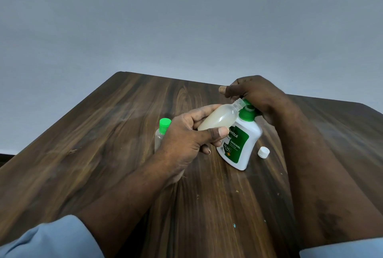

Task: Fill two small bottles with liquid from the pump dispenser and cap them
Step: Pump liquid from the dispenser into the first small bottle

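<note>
Tilting is seen on the small translucent plastic bottle [219, 117], which is largely filled with pale cloudy liquid. Why is it held that way?

It is gripped round its body by the left hand [186, 135], with the thumb on the near side and the fingers on the far side. In this way its open neck is brought up against the green pump head [246, 112] of the white plastic pump dispenser with the green label [242, 145]. The spout itself is hidden behind the neck.

And how is the right hand [252, 94] placed?

It is laid over the top of the pump head, with the fingers curled down round it and one finger stuck out to the left. It is judged to be set there for pressing. The dispenser is stood on the dark wood-grain table [103, 154], just right of the left hand.

Why is the small white ribbed screw cap [263, 152] left lying loose?

It is laid just right of the dispenser, apart from it but near, presumably to be screwed on once enough is judged to be filled.

Is the other bottle dealt with?

A second small clear bottle with a bright green cap [162, 131] is stood upright at the left, partly hidden behind the left hand. It is capped, but its fill level cannot be told. A spill is to be feared if the tilted neck slips off the spout.
</note>
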{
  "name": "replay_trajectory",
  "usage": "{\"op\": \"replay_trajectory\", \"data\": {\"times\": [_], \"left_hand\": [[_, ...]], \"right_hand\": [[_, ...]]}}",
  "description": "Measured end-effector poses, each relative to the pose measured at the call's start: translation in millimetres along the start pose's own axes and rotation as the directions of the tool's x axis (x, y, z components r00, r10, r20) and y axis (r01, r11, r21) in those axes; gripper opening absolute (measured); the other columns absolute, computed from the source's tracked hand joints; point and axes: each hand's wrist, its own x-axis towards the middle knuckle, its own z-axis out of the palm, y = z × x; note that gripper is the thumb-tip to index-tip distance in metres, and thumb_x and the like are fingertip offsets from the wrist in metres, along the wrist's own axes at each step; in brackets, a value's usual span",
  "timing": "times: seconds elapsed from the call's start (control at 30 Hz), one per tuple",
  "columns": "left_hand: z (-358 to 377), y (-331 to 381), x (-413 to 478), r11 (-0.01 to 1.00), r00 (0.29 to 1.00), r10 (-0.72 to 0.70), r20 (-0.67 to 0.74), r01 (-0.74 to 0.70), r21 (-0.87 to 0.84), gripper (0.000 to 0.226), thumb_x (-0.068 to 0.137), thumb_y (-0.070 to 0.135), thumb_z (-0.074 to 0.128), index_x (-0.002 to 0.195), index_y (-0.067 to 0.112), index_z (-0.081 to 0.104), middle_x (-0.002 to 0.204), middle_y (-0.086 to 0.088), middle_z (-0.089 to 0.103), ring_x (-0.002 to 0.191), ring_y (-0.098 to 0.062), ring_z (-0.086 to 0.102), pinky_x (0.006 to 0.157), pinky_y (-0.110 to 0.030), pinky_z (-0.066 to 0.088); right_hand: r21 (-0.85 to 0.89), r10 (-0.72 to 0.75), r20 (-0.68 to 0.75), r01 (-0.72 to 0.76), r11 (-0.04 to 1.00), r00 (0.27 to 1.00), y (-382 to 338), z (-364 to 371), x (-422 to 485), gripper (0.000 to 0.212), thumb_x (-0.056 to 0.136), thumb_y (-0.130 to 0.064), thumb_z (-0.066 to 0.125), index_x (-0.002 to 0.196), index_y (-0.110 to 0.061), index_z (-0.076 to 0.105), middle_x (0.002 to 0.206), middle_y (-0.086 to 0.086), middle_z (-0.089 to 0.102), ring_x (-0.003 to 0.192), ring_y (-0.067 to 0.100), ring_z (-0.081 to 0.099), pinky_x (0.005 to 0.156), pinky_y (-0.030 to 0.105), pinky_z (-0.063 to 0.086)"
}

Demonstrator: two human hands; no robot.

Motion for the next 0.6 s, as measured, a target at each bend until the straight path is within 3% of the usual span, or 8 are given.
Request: {"op": "replay_trajectory", "data": {"times": [0.13,0.3,0.6], "left_hand": [[0.8,0.1,-0.5,1.000,1.000,0.005,0.003,-0.005,0.004,0.053,0.083,0.010,0.080,0.132,0.025,0.068,0.106,-0.005,0.080,0.074,-0.017,0.071,0.055,-0.022,0.054],[0.2,1.1,0.2,1.000,1.000,0.007,0.001,-0.007,0.004,0.051,0.083,0.010,0.080,0.130,0.027,0.068,0.105,-0.006,0.080,0.074,-0.017,0.071,0.054,-0.021,0.054],[1.1,1.5,0.1,1.000,1.000,0.007,0.005,-0.007,-0.006,0.048,0.084,0.010,0.080,0.127,0.029,0.069,0.103,-0.007,0.080,0.073,-0.016,0.070,0.054,-0.021,0.053]], "right_hand": [[-0.027,-0.004,-0.008,0.004,1.000,1.000,-2.3,-0.6,-0.6,0.030,0.085,-0.039,0.082,0.088,-0.012,0.070,0.082,0.010,0.062,0.073,0.024,0.052,0.073,0.040,0.043],[0.002,-0.005,-0.022,0.005,1.000,1.000,-3.8,-3.2,-0.8,0.028,0.085,-0.037,0.083,0.083,-0.014,0.068,0.076,0.005,0.062,0.060,0.016,0.051,0.069,0.036,0.042],[-0.021,0.000,-0.006,0.000,1.000,1.000,-1.1,0.2,-2.3,0.029,0.084,-0.041,0.082,0.084,-0.013,0.072,0.079,0.005,0.064,0.073,0.023,0.053,0.072,0.039,0.042]]}}
